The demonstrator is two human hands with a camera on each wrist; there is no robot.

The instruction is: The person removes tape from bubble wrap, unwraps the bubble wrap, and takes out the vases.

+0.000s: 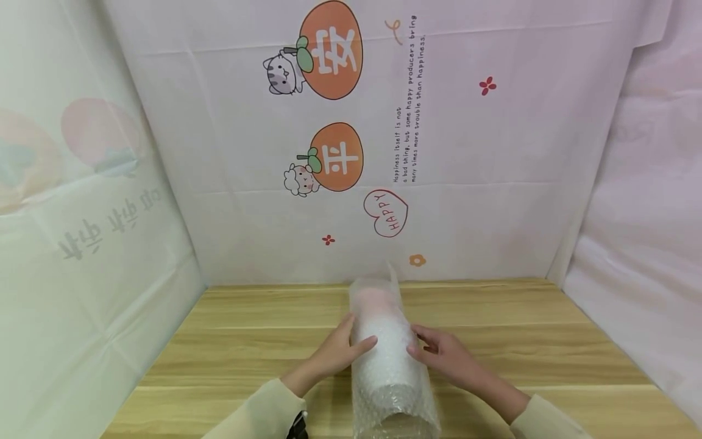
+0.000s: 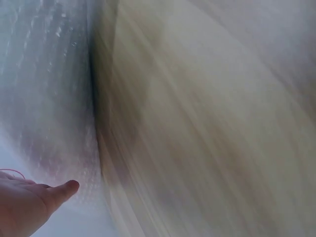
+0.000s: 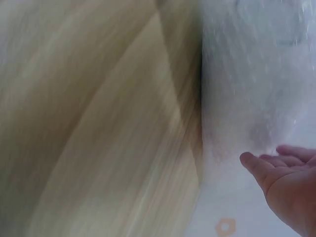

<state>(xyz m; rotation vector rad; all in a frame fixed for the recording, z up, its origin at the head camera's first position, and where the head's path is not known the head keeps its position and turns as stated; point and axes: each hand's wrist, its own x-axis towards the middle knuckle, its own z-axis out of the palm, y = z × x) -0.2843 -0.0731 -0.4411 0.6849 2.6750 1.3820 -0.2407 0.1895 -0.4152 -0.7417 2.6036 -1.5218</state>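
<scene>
A long roll of clear bubble wrap, wound around something white with a pinkish far end, lies lengthwise on the wooden table. What is inside cannot be made out. My left hand touches its left side, thumb extended along the top. On the opposite side, my right hand rests its fingers and thumb against the wrap. Both wrist views show the left hand and right hand with extended thumbs beside the bubble wrap; the other fingers are partly hidden.
The wood-grain table spreads to both sides of the roll. A white printed cloth stands as a wall behind it, with cloth walls at left and right. A loose flap of wrap sticks up at the roll's far end.
</scene>
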